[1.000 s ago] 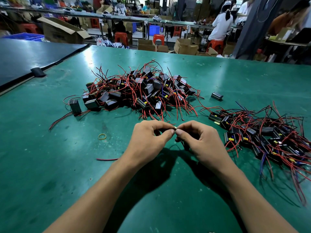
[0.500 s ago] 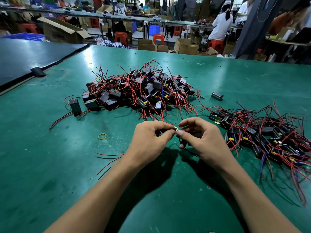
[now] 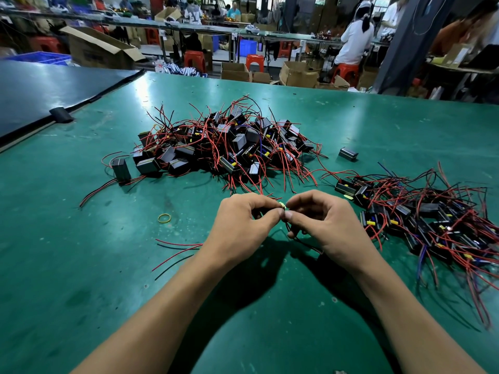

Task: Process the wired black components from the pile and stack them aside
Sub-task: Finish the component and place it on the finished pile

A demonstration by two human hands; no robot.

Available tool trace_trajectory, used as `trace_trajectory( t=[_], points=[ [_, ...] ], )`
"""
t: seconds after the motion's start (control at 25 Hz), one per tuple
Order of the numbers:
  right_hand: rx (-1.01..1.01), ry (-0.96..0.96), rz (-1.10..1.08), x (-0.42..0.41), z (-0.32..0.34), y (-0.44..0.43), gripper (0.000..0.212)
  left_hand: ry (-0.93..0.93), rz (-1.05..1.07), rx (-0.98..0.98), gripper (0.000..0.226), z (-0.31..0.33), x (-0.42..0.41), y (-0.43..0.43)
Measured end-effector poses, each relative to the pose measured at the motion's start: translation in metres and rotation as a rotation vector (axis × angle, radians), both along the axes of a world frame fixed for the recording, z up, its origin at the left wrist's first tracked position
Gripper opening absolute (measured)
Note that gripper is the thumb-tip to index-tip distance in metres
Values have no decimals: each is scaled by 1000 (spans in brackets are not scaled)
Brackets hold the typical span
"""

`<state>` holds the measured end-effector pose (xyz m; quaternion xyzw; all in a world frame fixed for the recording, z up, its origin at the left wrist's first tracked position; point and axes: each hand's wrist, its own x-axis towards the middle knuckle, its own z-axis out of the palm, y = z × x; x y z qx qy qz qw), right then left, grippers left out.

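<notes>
A big pile of black box components (image 3: 224, 147) with red and black wires lies mid-table. A second heap of the same wired components (image 3: 432, 225) spreads at the right. My left hand (image 3: 243, 228) and my right hand (image 3: 324, 225) meet in front of the pile, fingertips together. Between them they pinch a small yellow piece (image 3: 282, 205) of one component. The component's body is hidden under my hands. Its red and black wires (image 3: 175, 252) trail out to the left beneath my left wrist.
The green table (image 3: 81, 279) carries a yellow rubber band (image 3: 164, 218) left of my hands and one loose black box (image 3: 348, 153) at the right. A dark panel (image 3: 40, 90) lies at the far left. Workers, red stools and cardboard boxes fill the background.
The wires under my left wrist have swung out and spread to the left. My right hand's fingers have shifted on the small piece; both hands stay in the same spot.
</notes>
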<state>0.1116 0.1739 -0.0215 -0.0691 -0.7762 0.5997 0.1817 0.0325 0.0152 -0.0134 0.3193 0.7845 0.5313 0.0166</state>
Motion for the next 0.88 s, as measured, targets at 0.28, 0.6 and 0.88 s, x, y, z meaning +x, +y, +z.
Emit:
trace_trajectory(
  t=[0.28,0.6,0.88],
  points=[
    [52,5,29,1,0,2,13,-7,1,5,6,2,0,0],
    [157,-7,13,4,5,-1,8,174,-23,-23,5,-2,-2,-1],
    [414,-3,-150,3,9,-13,18,482,11,-206,16,-7,-2,0]
  ],
)
